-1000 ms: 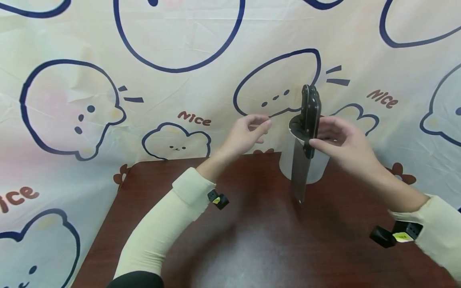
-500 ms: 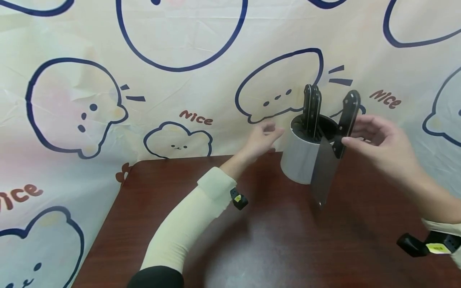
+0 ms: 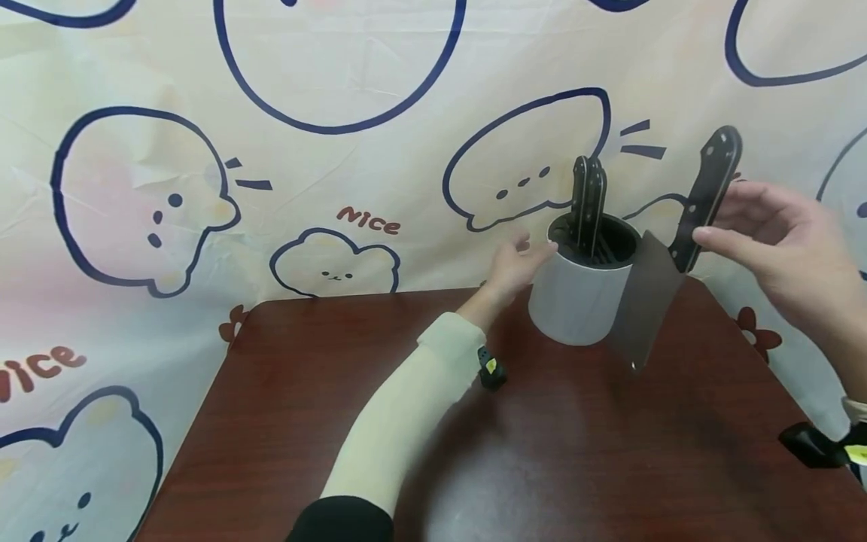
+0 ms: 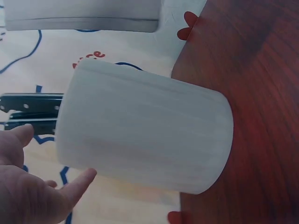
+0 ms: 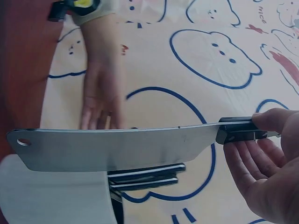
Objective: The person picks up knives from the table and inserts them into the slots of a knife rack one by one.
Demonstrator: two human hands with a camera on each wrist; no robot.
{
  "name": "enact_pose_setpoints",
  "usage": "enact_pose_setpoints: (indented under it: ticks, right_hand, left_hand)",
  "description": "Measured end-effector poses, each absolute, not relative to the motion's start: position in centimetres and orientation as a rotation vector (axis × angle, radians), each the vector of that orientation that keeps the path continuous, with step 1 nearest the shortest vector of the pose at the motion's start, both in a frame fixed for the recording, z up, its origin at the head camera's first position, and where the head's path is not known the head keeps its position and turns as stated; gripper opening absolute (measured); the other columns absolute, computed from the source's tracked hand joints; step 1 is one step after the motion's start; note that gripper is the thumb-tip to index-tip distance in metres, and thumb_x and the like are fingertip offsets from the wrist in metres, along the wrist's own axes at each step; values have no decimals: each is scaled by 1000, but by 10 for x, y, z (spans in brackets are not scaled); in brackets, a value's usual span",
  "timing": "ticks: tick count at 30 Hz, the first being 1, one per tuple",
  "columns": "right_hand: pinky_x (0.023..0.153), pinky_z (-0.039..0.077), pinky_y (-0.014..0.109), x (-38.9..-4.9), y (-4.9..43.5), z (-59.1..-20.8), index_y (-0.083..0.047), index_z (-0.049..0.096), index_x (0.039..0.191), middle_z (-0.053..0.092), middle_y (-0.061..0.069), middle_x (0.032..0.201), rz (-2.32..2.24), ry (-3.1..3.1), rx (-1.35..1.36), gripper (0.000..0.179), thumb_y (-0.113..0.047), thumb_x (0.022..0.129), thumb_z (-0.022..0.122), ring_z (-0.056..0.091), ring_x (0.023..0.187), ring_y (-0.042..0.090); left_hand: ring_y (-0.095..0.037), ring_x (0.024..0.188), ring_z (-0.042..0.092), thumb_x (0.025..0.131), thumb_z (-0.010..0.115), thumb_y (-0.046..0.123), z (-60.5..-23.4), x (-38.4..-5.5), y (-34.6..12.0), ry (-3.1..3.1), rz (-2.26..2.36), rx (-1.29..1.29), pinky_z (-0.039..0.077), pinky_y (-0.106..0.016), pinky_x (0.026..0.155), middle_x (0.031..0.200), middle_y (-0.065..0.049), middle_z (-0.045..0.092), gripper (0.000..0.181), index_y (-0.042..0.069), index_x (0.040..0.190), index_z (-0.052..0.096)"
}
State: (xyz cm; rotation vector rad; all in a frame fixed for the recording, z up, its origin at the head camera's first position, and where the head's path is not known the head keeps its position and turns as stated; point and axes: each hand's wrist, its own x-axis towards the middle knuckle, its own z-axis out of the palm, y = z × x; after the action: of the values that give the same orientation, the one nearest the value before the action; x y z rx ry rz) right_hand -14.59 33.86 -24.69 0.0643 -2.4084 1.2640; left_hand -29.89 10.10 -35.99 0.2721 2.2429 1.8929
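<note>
A cleaver (image 3: 646, 301) with a wide steel blade hangs point-down just right of the white knife holder (image 3: 576, 309). My right hand (image 3: 789, 248) pinches its black riveted handle between thumb and fingers. In the right wrist view the blade (image 5: 103, 149) stretches across, a round hole near its end corner. The holder is a round upright tub, with several black-handled knives (image 3: 588, 203) standing in its left part. My left hand (image 3: 518, 263) is at the holder's left rim, fingers loosely spread; in the left wrist view, the fingertips (image 4: 88, 176) lie right by its wall.
A dark red-brown table (image 3: 542, 452) carries the holder near its back edge. Behind it hangs a pale cloth (image 3: 379, 173) printed with cartoon outlines, close to the holder.
My right hand has carried the cleaver from in front of the holder to its right, tilting the handle rightward. My left hand has moved right, up to the holder's rim.
</note>
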Motion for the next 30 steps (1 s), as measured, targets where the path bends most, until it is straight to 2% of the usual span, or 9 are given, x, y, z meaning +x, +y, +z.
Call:
enact_pose_setpoints:
  ticks: [4, 9, 13, 17, 20, 23, 30]
  right_hand:
    - [80, 44, 9, -153, 344, -237, -14, 64, 133, 70, -13, 108, 1371, -2306, 141, 42, -1, 94, 71, 64, 98, 3]
    - [83, 50, 11, -165, 349, -223, -2, 65, 129, 73, 0, 107, 1676, -2048, 332, 41, 13, 91, 66, 68, 95, 10]
    - [71, 54, 14, -177, 351, -210, 1, 66, 125, 75, 5, 104, 1805, -1897, 410, 40, 18, 89, 65, 71, 85, 12]
    - [71, 53, 12, -187, 353, -196, -1, 65, 128, 75, 4, 104, 1746, -1896, 398, 41, 15, 90, 65, 71, 86, 11]
    - [84, 52, 12, -191, 352, -186, -7, 62, 133, 74, -3, 108, 1573, -2007, 320, 42, 8, 94, 65, 69, 94, 7]
    - [91, 50, 13, -194, 348, -179, -10, 61, 135, 72, -6, 111, 1504, -2044, 283, 42, 6, 96, 63, 68, 98, 6]
    - [92, 49, 12, -203, 338, -168, -9, 61, 136, 71, -2, 113, 1590, -2009, 235, 43, 2, 95, 68, 69, 95, 8]
  left_hand:
    - [-31, 137, 50, 96, 71, 37, -367, -299, 109, 2246, 1941, 288, 48, -45, 107, 155, -11, 46, 72, 8, 154, 41]
    - [-29, 137, 51, 96, 72, 34, -370, -297, 115, 2231, 1972, 291, 48, -42, 107, 154, -12, 46, 71, 6, 153, 42]
    - [-27, 134, 54, 96, 72, 31, -370, -296, 119, 2244, 1975, 303, 50, -40, 104, 153, -11, 48, 67, 7, 152, 44]
    - [-26, 131, 57, 96, 73, 25, -369, -295, 123, 2298, 1951, 325, 52, -37, 101, 150, -9, 52, 61, 8, 149, 49]
    - [-26, 130, 58, 94, 75, 20, -368, -294, 126, 2336, 1941, 325, 54, -35, 99, 148, -9, 54, 58, 9, 146, 53]
    - [-25, 129, 58, 94, 75, 21, -369, -294, 129, 2347, 1945, 299, 54, -34, 97, 147, -8, 55, 57, 9, 145, 54]
    - [-24, 127, 60, 94, 75, 22, -370, -294, 135, 2375, 1956, 220, 54, -32, 96, 144, -9, 57, 55, 7, 143, 55]
